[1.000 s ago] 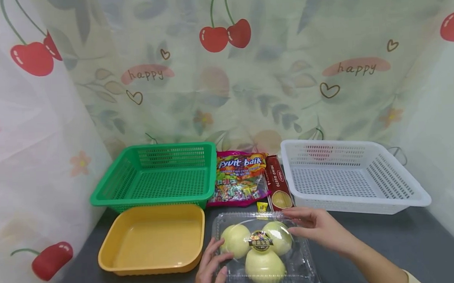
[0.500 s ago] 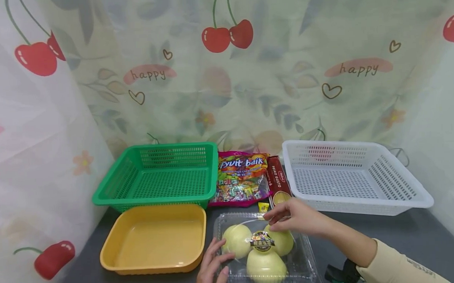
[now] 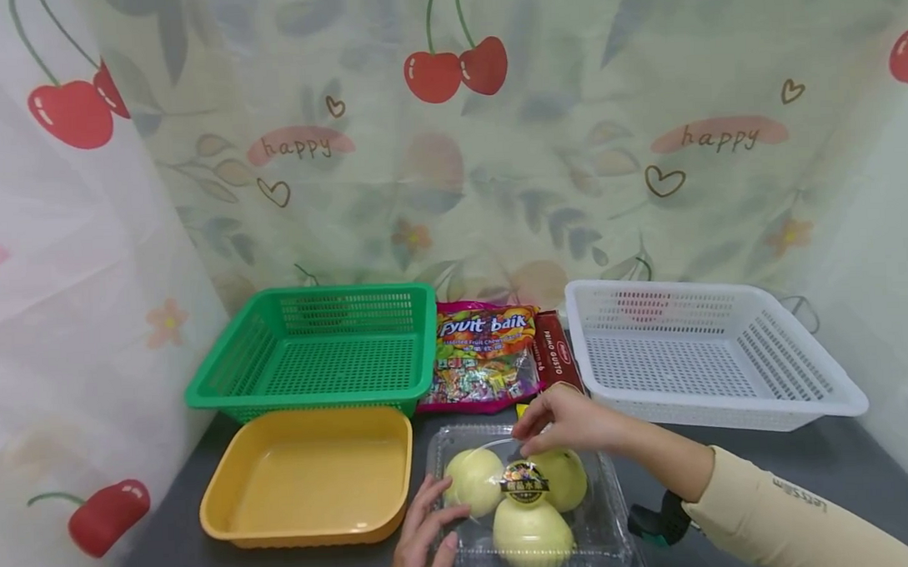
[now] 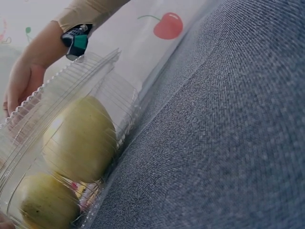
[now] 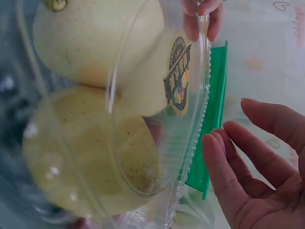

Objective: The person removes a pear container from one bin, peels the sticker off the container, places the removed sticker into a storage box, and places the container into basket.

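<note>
Where the fruit box (image 3: 608,512) sits: between the hands.
Left hand (image 3: 421,531): fingers spread, resting on the lid (image 3: 459,435).
Right hand (image 3: 571,421): empty, fingers loosely bent near the lid.
Box: likely heavy, slick, flexible; best held underneath.

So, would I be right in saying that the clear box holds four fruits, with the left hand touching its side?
Not quite: the head view shows three fruits in the clear box, not four. The left hand is indeed touching its side.
</note>
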`<state>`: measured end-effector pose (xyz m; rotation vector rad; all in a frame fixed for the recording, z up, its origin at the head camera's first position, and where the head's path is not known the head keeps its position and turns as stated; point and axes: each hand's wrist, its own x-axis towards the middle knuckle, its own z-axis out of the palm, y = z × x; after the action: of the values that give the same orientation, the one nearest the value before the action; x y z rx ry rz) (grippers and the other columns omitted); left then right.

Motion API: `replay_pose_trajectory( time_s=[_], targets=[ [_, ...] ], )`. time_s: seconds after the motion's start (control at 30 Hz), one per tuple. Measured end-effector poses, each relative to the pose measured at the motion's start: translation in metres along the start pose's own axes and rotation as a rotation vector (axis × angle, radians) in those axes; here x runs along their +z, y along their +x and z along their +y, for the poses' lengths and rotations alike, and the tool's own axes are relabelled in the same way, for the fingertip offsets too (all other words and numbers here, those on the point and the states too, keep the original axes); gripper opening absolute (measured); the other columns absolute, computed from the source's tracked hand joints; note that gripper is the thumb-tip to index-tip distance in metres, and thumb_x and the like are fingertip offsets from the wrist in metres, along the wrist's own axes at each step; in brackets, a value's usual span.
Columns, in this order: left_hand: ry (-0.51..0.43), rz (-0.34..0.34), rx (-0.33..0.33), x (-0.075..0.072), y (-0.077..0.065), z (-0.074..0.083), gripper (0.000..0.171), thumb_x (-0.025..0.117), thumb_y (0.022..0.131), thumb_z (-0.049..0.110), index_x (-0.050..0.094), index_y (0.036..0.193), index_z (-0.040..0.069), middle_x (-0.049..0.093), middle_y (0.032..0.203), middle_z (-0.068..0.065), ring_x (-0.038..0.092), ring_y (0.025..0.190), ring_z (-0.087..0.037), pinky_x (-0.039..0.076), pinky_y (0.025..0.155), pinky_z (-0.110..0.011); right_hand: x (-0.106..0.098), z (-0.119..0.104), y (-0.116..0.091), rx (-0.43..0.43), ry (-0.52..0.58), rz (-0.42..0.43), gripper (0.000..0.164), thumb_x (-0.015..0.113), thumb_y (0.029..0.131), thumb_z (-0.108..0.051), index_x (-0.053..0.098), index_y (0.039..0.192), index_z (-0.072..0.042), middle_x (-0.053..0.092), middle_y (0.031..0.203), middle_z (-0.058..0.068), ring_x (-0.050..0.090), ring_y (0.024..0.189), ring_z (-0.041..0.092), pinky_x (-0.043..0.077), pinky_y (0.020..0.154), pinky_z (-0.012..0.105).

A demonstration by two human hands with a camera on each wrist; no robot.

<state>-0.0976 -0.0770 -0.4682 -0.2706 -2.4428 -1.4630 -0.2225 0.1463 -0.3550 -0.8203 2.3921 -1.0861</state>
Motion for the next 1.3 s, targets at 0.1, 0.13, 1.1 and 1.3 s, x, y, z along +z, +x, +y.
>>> replay_pose_trajectory(
  time_s=[0.1,0.13,1.1,1.3],
  targets=[
    [0.013,0.016,0.011,0.000,0.000,0.000,0.027,0.057,0.086,0.006,0.067,0.102,0.026,0.051,0.132,0.002,0.034,0.132,-0.037,0.034,0.102,-0.057,-0.001,-0.002,0.004,0.022,-0.016,-0.015,0.018,0.072,0.078,-0.009,0.071,0.094,0.001,0.072,0.091,0.013,0.066,0.079,0.010,0.053,0.068,0.019],
    [0.020,0.022,0.016,0.001,0.000,-0.001,0.028,0.057,0.086,0.006,0.067,0.102,0.026,0.052,0.132,0.002,0.035,0.132,-0.036,0.035,0.102,-0.057,-0.001,-0.003,0.005,0.024,-0.024,-0.020,0.018,0.072,0.078,-0.009,0.071,0.093,0.001,0.072,0.091,0.013,0.066,0.079,0.010,0.053,0.068,0.019],
    [0.046,0.069,0.079,0.004,0.000,-0.007,0.031,0.060,0.083,0.003,0.067,0.101,0.027,0.053,0.131,0.003,0.038,0.130,-0.033,0.040,0.097,-0.056,0.003,-0.005,0.020,0.099,-0.040,-0.158,0.014,0.070,0.078,-0.002,0.071,0.091,0.004,0.071,0.082,0.007,0.063,0.073,0.008,0.053,0.065,0.021],
    [0.049,0.087,0.107,0.005,-0.001,-0.008,0.033,0.061,0.081,0.000,0.067,0.100,0.027,0.054,0.130,0.003,0.038,0.131,-0.028,0.038,0.097,-0.057,0.006,-0.005,0.022,0.109,-0.035,-0.198,0.013,0.069,0.077,-0.001,0.072,0.088,0.004,0.071,0.080,0.007,0.062,0.071,0.008,0.052,0.063,0.021]
  ],
)
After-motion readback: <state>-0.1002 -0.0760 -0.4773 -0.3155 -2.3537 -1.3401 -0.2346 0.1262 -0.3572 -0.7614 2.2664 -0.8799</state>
